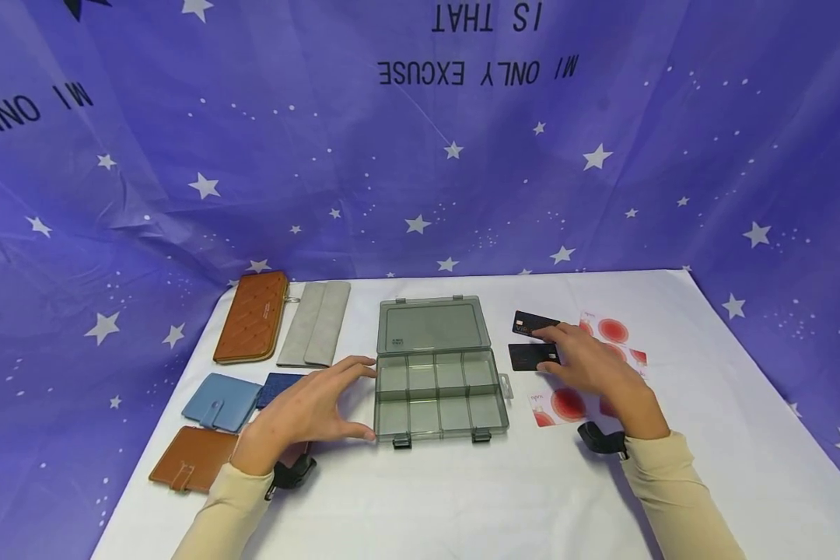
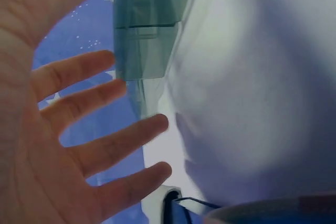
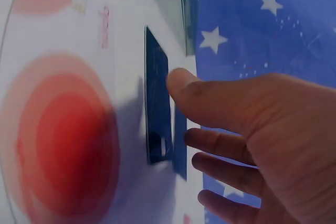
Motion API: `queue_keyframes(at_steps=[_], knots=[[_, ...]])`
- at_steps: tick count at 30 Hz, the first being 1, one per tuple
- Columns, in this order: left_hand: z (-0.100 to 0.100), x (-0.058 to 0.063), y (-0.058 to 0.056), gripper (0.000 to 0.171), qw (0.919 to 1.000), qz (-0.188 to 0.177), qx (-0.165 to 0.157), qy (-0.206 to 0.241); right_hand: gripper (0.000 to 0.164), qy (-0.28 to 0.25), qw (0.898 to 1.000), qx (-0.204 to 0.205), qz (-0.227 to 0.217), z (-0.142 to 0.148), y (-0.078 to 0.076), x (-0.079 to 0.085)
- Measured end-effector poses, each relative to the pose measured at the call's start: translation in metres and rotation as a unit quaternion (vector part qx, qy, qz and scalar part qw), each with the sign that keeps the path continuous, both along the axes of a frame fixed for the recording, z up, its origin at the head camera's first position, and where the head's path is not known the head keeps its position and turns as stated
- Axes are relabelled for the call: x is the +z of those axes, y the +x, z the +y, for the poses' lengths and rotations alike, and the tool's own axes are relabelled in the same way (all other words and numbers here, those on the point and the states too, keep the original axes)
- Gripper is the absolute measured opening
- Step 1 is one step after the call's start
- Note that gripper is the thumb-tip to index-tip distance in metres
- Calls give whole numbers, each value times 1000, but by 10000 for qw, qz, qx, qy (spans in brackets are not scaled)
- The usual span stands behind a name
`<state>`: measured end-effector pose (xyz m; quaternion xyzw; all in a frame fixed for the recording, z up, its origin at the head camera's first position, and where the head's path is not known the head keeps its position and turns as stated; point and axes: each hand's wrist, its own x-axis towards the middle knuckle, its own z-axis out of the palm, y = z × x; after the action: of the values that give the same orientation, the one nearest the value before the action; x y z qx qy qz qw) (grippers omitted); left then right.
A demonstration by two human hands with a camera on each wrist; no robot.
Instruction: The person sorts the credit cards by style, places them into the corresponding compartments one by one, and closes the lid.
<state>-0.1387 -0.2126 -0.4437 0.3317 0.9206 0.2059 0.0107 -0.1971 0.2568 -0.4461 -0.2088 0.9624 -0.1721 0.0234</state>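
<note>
A translucent grey-green compartment box lies with its lid folded back. My left hand is at the box's left side, fingers and thumb spread, tips at or close to the edge; the left wrist view shows its fingers apart and holding nothing. On the right, two black cards lie one above the other: an upper black card and a lower black card. My right hand reaches over their right ends. Its thumb is at the lower card; whether it touches is unclear.
Pink-and-white cards with red circles lie around and under the right hand. At left are a brown zip wallet, a grey wallet, a light blue wallet, a dark blue item and a brown snap wallet.
</note>
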Motion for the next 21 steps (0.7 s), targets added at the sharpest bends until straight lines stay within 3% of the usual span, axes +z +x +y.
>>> queue_keyframes(at_steps=[6,14,21], knots=[[-2,-5,-1,85,9998,-93,-32,150,54,124,9999,-19,-25,11,-6,-6],[2,-6,-2,86,9995,-277,-20,139,34,-226,9997,-79,68,17,-7,-14],[5,-10,-1,87,9994,-273,-39,204,52,-204,9991,233,279,19,-10,-15]])
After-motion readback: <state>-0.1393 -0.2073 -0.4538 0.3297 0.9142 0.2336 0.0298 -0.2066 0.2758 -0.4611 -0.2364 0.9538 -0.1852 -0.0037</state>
